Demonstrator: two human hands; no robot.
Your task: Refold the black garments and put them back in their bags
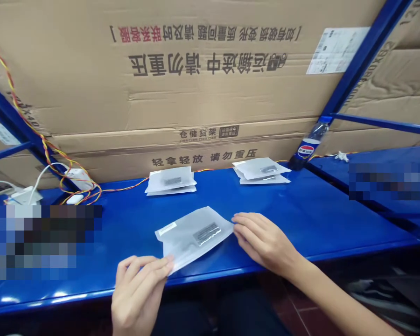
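Note:
A frosted, whitish plastic pouch [185, 238] with a dark printed patch and a small white label is tilted over the front of the blue tabletop. My left hand [140, 289] pinches its near left corner between thumb and fingers. At the pouch's right end, my right hand [266, 240] has its fingers closed on the corner; the thumb is hidden. Behind it lie two small stacks of similar pouches, a left stack [171, 180] and a right stack [261, 171].
A cola bottle [308, 145] leans by the blue shelf post [353, 74]. Cardboard [91, 93] stands behind the blue table [322, 210]. Twisted wires [44, 144] and a white power strip [80, 178] are at left. Blurred patches cover things on both sides.

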